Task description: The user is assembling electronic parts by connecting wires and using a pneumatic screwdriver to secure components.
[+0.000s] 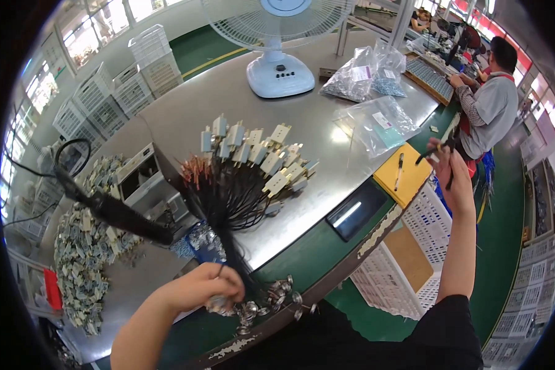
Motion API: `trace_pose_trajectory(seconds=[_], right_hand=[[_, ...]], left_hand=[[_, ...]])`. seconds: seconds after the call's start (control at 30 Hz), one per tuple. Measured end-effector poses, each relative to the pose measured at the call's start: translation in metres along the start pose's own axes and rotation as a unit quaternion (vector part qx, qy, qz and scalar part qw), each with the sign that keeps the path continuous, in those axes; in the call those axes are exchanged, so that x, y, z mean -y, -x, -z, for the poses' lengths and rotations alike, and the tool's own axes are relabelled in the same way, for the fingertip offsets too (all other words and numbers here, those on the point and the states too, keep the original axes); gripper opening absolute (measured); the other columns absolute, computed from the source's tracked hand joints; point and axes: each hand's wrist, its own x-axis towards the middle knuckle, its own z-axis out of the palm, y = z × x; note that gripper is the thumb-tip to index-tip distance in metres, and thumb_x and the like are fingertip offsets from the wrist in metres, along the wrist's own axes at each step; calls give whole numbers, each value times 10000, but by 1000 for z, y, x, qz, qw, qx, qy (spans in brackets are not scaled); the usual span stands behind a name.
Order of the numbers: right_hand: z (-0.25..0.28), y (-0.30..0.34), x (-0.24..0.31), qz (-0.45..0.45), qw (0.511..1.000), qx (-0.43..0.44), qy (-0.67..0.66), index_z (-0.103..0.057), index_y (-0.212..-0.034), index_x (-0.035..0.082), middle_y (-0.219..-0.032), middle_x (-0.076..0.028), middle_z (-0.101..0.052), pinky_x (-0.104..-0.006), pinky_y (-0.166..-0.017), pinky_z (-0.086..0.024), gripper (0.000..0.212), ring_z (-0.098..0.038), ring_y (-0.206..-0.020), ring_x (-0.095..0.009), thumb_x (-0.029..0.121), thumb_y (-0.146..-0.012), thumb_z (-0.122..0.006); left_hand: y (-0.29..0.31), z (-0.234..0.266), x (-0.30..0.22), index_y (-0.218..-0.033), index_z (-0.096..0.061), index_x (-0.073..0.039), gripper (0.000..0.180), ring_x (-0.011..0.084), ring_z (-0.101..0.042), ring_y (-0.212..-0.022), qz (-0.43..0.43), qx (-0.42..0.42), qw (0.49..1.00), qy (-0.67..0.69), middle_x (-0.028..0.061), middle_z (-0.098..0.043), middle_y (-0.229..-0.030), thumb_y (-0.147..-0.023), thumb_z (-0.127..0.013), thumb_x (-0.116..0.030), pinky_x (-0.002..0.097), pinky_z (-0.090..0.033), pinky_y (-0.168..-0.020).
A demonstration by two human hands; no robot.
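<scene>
My left hand [206, 287] is low over the bench edge, its fingers curled at a pile of small shiny round metal parts [280, 295]. What lies between its fingertips is hidden. Raised at the right, above a white basket, my right hand [456, 176] grips a thin black cable-like piece [427, 155], one end of which sticks out to the left. Beyond my left hand lies a bundle of black cables [225, 206] with pale rectangular connectors [274, 161] at the far ends and bare copper-coloured wire ends [197, 169] beside them.
A black cylindrical tool [120, 216] juts over a metal box and heaped connectors [80, 271] at left. A phone [356, 211], a yellow folder [388, 179] with a pen, plastic bags [357, 74] and a fan [280, 77] occupy the bench. A perforated basket [376, 283] stands below its edge. A co-worker [493, 98] stands far right.
</scene>
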Motion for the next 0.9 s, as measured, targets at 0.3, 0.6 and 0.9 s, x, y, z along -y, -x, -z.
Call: trace_pose_trajectory(seconds=[0.3, 0.6, 0.9], right_hand=[[-193, 81, 40, -50, 799, 583, -136, -581, -881, 53, -1293, -306, -638, -557, -1027, -497, 377, -598, -1258, -473, 388, -1043, -646], [-286, 127, 62, 163, 691, 663, 238, -585, -809, 19, -994, -146, -635, -426, -696, -542, 296, -632, -805, -342, 182, -837, -830], [-332, 106, 58, 361, 667, 546, 356, -560, -717, 44, -1025, -126, -643, -441, -720, -513, 380, -618, -834, -331, 249, -667, -877]], left_hand=[[-50, -89, 24, -1216, -620, 34, 262, 303, -703, -1094, -220, -92, 808, 538, 196, -684, -1185, -1009, -538, -104, 445, -599, -961], [-32, -79, 56, -1278, -592, 109, 380, 352, -640, -1292, -381, 72, 600, 700, 247, -645, -1348, -964, -446, -45, 464, -521, -1146], [-12, -71, 58, -1108, -572, 15, 181, 316, -632, -1303, -395, 16, 633, 665, 163, -621, -1282, -1004, -438, -46, 459, -492, -1180]])
